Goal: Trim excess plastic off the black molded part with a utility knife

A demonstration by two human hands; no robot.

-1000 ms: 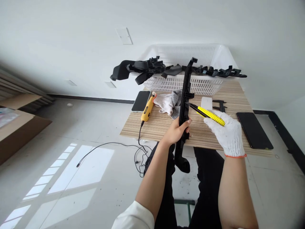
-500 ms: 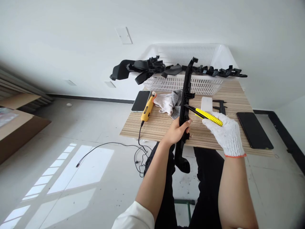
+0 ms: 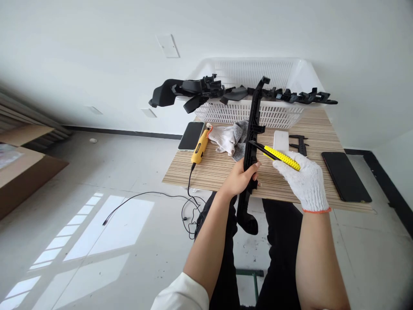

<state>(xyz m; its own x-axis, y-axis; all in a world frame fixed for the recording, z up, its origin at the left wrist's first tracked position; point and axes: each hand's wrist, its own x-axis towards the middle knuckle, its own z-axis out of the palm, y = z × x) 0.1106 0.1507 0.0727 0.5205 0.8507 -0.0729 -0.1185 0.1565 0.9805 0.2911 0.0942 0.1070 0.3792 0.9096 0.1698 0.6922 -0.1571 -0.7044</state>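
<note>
The bare left hand [image 3: 239, 177] gripped the black strip [image 3: 252, 129] on its near half, apparently for steadiness, while the gloved right hand [image 3: 305, 180] clasped a yellow knife [image 3: 282, 157] angled leftward.

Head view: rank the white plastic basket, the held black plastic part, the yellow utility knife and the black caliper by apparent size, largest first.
1. White plastic basket
2. Held black plastic part
3. Yellow utility knife
4. Black caliper
</note>
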